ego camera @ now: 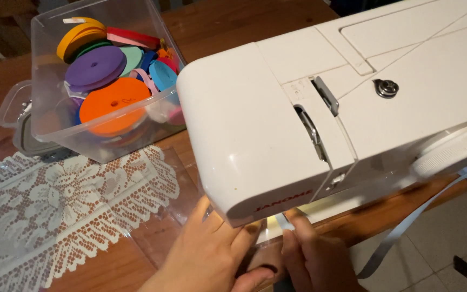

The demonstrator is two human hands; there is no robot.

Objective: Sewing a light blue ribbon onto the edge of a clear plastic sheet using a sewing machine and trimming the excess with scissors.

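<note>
A white sewing machine [320, 103] fills the middle and right of the head view, seen from above. Both hands reach under its head at the bottom edge. My left hand [206, 254] lies flat beside the lit needle area, fingers apart, touching the machine bed. My right hand [312, 254] pinches a narrow pale grey ribbon [406, 224] near the lit spot; the ribbon trails right and hangs off the table. The needle itself is hidden by the machine head.
A clear plastic box [55, 97] of coloured ribbon rolls, orange, purple, yellow and blue, stands at the back left. A white lace runner [55, 211] under a clear sheet covers the wooden table. Tiled floor shows at the lower right.
</note>
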